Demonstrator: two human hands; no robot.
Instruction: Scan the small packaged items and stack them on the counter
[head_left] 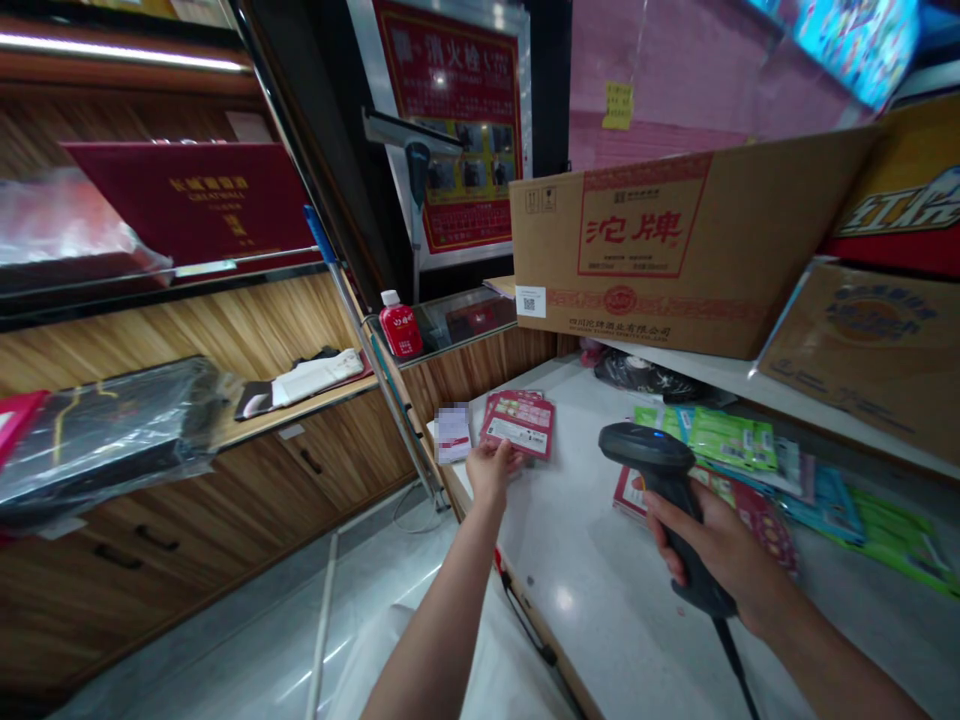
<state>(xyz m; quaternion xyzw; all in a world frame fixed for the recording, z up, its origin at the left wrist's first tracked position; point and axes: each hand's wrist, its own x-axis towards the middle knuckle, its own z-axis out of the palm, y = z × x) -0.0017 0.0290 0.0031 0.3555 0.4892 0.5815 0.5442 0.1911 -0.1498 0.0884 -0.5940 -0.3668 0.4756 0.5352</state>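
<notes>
My right hand (716, 545) is wrapped round the grip of a black barcode scanner (660, 480), whose head points left over the white counter (577, 560). My left hand (491, 468) reaches forward and pinches the lower edge of a stack of pink-red packets (519, 422) lying on the counter. A small white card (452, 432) lies just left of that stack, near the counter's edge.
A large brown carton (675, 250) sits on a white shelf above the counter, with more cartons (885, 340) to its right. Green and red packets (750, 450) lie spread under the shelf. A red bottle (400, 327) stands on a glass case. A pole (360, 340) leans at the left.
</notes>
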